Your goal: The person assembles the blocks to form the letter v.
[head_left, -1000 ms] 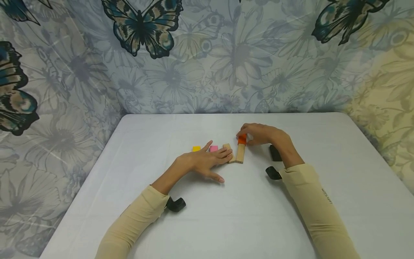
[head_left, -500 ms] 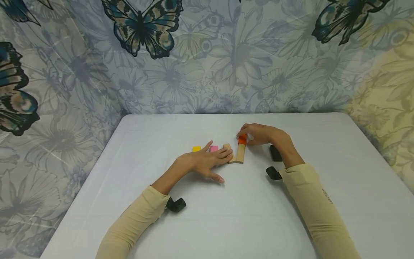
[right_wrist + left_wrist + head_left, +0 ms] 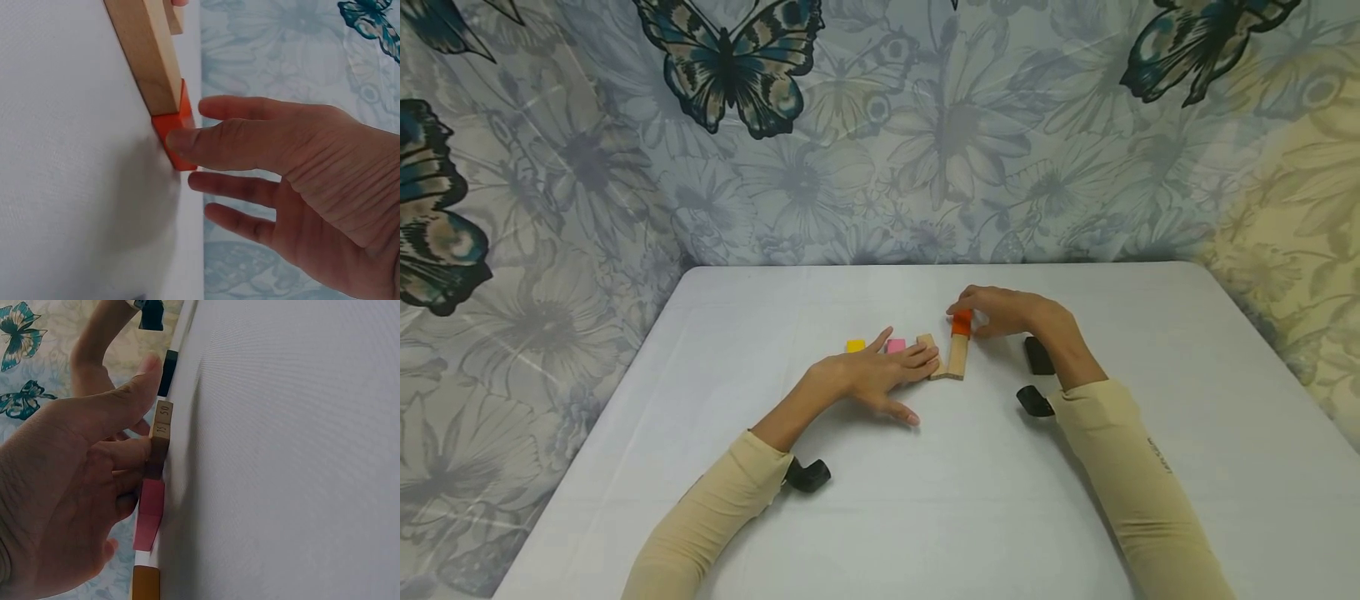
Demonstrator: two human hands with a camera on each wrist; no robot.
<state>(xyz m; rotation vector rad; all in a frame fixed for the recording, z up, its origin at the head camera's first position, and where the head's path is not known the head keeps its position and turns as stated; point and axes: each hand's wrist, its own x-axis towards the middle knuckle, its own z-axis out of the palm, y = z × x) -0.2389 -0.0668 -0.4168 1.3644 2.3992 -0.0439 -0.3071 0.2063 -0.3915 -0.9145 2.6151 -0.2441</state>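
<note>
Your right hand (image 3: 1009,312), bent down at the wrist, pinches the smooth orange block (image 3: 962,323) between thumb and curved fingers, right against the end of a pale, grained plank (image 3: 957,357). Your left hand (image 3: 886,377) is palm down, fingers straight and splayed, holding nothing, touching a second plank (image 3: 925,340); the pink block (image 3: 896,344) and yellow block (image 3: 855,344) sit beyond it on the white tabletop (image 3: 880,517)

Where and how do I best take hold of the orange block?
Probably by its left and right sides, coming from the right, where the right hand is: the near end of the orange block meets the wooden bar, and the right side looks flat.
</note>
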